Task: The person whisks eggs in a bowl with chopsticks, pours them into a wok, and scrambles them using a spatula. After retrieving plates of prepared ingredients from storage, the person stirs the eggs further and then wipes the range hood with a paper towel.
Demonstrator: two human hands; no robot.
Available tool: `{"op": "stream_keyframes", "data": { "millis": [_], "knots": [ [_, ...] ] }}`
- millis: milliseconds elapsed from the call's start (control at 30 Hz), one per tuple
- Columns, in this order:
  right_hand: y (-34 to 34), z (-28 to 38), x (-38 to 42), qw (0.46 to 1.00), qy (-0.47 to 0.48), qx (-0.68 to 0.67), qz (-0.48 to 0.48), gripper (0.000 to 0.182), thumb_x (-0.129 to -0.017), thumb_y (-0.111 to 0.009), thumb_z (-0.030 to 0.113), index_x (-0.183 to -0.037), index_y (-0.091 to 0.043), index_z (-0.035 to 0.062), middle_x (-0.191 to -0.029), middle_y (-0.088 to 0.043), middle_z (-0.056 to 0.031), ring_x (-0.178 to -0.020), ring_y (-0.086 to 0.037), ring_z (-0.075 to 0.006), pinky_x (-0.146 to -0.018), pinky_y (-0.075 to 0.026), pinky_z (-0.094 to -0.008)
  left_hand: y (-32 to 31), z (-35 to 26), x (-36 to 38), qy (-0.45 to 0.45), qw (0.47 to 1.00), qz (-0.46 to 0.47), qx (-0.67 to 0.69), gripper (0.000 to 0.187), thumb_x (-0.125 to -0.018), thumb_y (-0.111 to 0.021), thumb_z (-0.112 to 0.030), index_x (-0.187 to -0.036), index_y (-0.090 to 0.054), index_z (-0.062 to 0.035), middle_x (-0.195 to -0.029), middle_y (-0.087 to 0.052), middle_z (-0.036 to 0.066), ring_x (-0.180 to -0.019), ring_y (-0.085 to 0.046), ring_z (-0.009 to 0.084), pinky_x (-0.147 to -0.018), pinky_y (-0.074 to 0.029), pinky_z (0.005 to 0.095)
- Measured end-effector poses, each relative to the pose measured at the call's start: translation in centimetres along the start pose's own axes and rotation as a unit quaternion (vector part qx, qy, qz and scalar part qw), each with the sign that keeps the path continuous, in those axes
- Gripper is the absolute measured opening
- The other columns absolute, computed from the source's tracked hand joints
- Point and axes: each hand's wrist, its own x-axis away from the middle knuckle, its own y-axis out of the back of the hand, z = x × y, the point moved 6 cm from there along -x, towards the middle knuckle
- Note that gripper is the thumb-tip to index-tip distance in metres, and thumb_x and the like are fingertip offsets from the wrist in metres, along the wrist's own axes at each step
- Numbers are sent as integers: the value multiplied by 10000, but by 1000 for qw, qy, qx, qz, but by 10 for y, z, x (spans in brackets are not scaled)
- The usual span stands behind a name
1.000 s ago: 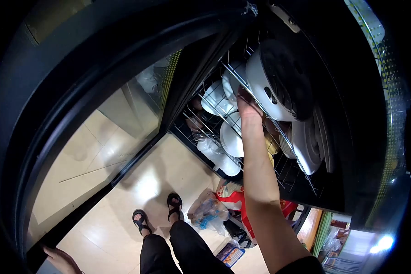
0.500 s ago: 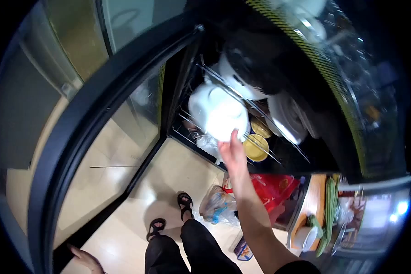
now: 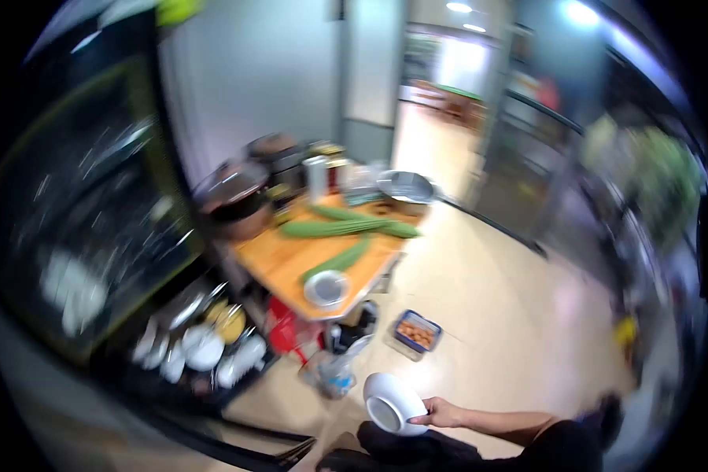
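My right hand (image 3: 442,414) is closed on the rim of a white bowl (image 3: 388,391), thumb and fingers pinching its edge. The bowl hangs tilted low in front of my dark trousers, its underside with the foot ring turned partly towards me. My left hand is out of view. To the lower left, white bowls (image 3: 203,348) and a yellow dish (image 3: 226,321) sit in the open dish cabinet (image 3: 189,393), apart from my hand. Motion blurs much of the picture.
A wooden table (image 3: 271,263) carries long green gourds (image 3: 346,228), a metal pan (image 3: 407,187), a small white bowl (image 3: 326,288), pots and jars. On the floor are a box of eggs (image 3: 417,332), a plastic bag (image 3: 334,376) and a red bag (image 3: 285,326). A cluttered counter runs along the right.
My right hand has drawn the white bowl out of the cabinet rack. The view has swung right towards the table and doorway. My left hand, earlier at the cabinet door, has left the view.
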Motion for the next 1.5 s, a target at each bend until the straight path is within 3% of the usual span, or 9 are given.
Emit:
{"op": "stream_keyframes", "data": {
  "millis": [100, 200, 267, 467, 700, 867, 1100, 1267, 1500],
  "knots": [
    [50, -19, 90, 968, 40, 172, -177, 234, -743, -629, 248, -851, -589, 45, -697, -587, -146, -655, -577, -243, -619, -449, -325, -92, 2, -22, 67, 963, 231, 119, 390, -865, -463, -279, -1128, -483, 7, -1013, -558, 173, -919, -538, 238, -771, -432, 319],
    [74, -32, 176, 877, 153, 314, -330, 180, -727, -613, 211, -811, -584, 55, -686, -575, -139, -656, -567, -274, -602, -446, -366, -188, -105, 9, 355, 739, 417, 393, 380, -862, -455, -312, -1054, -549, 2, -1066, -534, 170, -919, -543, 233, -799, -439, 321],
    [93, -50, 233, 842, 166, 334, -390, 142, -691, -589, 179, -789, -567, 78, -722, -567, -88, -728, -561, -231, -636, -440, -358, -262, -155, 34, 306, 646, 592, 373, 563, -882, -408, -339, -1258, -257, 52, -1207, -417, 185, -1081, -447, 326, -869, -405, 442],
    [177, -143, 387, 625, 165, 531, -548, 165, -679, -516, 93, -836, -544, 50, -867, -555, -88, -945, -501, -259, -817, -400, -377, -476, -184, 122, 321, 726, 577, 191, 514, -688, -495, 17, -1182, -358, 41, -1098, -495, 164, -1003, -499, 276, -877, -410, 355],
    [294, -230, 590, 474, -102, 221, -846, 183, -722, -545, 70, -894, -593, 30, -933, -582, -124, -862, -541, -308, -736, -434, -376, -667, -312, 278, 251, 654, 693, 169, 601, -641, -438, -7, -1226, -303, 19, -1122, -476, 146, -1024, -489, 272, -891, -396, 376],
    [317, -445, 611, 549, -225, -65, -802, 82, -760, -534, 64, -811, -571, 12, -720, -587, -135, -657, -575, -264, -607, -451, -336, -807, -337, 336, 282, 602, 731, 154, 628, -623, -408, -10, -1239, -284, 9, -1149, -455, 144, -1056, -467, 277, -884, -402, 407],
    [188, -700, 537, 828, -497, -91, -241, 458, -519, -733, 370, -934, -624, 209, -869, -626, -31, -889, -567, -197, -740, -458, -316, -1036, -359, 391, 275, 623, 731, 49, 492, -644, -395, -28, -1122, -351, 79, -1057, -491, 175, -932, -528, 300, -783, -469, 393],
    [185, -718, 563, 656, -571, -294, -397, 136, -697, -564, 229, -780, -651, 166, -836, -624, -50, -769, -584, -250, -664, -486, -358, -1162, -385, 480, 371, 556, 742, -48, 443, -599, -409, -45, -997, -375, 148, -869, -507, 183, -703, -535, 311, -674, -474, 368],
    [366, -819, 620, 677, -556, -332, -350, 161, -704, -539, 221, -757, -628, 97, -806, -608, -121, -757, -586, -280, -654, -471, -392, -1363, -369, 623, 379, 544, 739, -120, 540, -631, -384, 11, -1161, -291, 67, -1155, -371, 219, -1041, -423, 410, -859, -439, 508]
  ]
}}
